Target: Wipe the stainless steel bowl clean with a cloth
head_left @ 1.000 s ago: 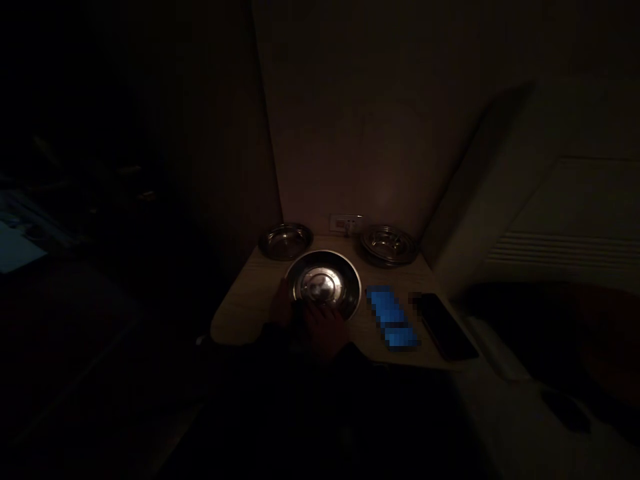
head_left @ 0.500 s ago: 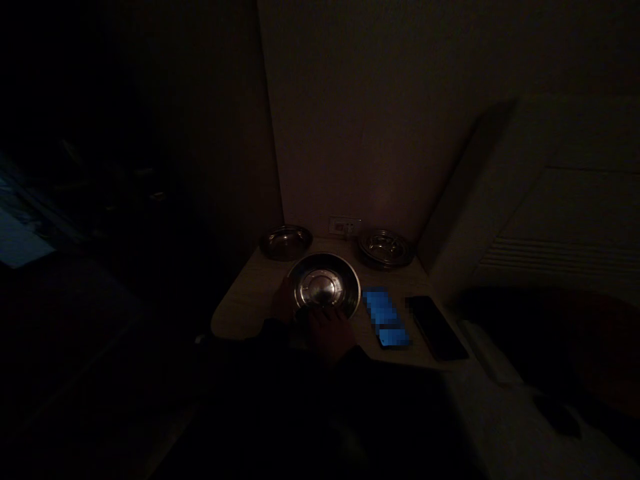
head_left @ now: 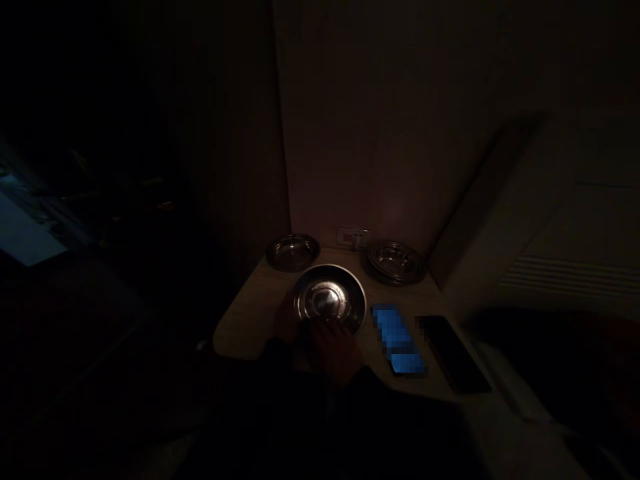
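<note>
Head view, very dark: metal bowl (head_left: 330,300) sits mid tabletop (head_left: 243,320). Right hand (head_left: 340,353) is at its near rim, fingers slightly spread; can't tell if they grip. Left hand (head_left: 286,319) is by the left rim, fingers lost in shadow, opening and hold unclear. Lit phone (head_left: 397,337) lies right of bowl.

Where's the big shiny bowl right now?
In the head view, the big bowl sits near the middle of the table, right hand at its near rim, left hand by its left side, lit blue screen to its right.
</note>
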### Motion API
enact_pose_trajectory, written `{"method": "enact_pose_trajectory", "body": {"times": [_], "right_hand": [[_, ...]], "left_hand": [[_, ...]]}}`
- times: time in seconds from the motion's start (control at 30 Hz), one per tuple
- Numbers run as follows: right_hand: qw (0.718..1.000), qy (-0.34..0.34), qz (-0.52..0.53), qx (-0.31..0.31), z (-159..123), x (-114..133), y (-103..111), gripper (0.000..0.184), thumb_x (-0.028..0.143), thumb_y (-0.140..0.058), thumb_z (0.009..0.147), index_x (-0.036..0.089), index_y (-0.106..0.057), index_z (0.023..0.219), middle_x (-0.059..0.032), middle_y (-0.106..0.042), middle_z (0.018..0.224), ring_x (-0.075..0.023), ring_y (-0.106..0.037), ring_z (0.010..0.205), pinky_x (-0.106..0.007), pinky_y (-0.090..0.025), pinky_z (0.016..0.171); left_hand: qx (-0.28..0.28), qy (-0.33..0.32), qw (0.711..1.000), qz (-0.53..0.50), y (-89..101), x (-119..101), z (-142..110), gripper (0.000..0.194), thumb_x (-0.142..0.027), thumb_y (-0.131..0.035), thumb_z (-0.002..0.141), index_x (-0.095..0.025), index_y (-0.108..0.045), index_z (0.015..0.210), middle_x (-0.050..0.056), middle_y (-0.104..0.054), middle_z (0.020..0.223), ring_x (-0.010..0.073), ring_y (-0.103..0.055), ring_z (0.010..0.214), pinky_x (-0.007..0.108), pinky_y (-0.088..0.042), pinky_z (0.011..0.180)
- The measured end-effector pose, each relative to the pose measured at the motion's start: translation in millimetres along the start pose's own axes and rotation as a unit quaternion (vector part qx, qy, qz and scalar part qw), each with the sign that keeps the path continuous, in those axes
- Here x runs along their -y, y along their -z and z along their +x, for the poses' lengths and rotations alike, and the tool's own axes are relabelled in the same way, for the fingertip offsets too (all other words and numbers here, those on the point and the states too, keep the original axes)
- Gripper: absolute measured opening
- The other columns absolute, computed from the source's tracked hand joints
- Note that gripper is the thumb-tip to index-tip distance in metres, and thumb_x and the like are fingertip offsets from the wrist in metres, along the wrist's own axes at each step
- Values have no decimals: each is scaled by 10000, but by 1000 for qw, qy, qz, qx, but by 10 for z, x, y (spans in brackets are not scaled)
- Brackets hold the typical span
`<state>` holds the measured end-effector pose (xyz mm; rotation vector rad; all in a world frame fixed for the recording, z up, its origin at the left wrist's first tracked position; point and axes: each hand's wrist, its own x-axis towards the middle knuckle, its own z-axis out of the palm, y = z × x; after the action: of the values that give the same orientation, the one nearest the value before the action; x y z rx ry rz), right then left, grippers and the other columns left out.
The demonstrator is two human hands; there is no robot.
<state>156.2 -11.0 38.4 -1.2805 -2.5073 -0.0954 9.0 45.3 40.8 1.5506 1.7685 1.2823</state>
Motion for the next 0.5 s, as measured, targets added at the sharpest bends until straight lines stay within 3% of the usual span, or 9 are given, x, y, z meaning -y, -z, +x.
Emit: {"method": "enact_pose_trajectory", "body": {"times": [0.2, 0.37, 0.5], "right_hand": [[1000, 24, -1, -10, -88, -149, 82, 373, 247, -567, 854, 204, -544, 1224, -75, -601, 1224, -241, -544, 1070, -406, -421, 900], [999, 22, -12, -33, -79, -115, -40, 317, 190, -528, 873, 186, -568, 1187, -101, -630, 1160, -254, -565, 1009, -421, -429, 861], [998, 11, -18, -53, -32, -57, -134, 296, 182, -521, 873, 167, -573, 1164, -127, -636, 1115, -250, -569, 971, -419, -436, 842]], "left_hand": [[0, -10, 1000, 20, -59, 33, 45, 407, -234, -520, 789, -143, -547, 1185, 115, -639, 1150, 275, -590, 1075, 374, -443, 962], [-3, -19, 999, 30, -94, -18, 77, 384, -281, -446, 876, -161, -513, 1233, 135, -586, 1218, 253, -559, 1118, 384, -428, 975], [0, -40, 999, 26, -45, -172, 54, 357, -330, -496, 879, -169, -520, 1197, 106, -545, 1231, 220, -558, 1069, 439, -460, 905]]}}
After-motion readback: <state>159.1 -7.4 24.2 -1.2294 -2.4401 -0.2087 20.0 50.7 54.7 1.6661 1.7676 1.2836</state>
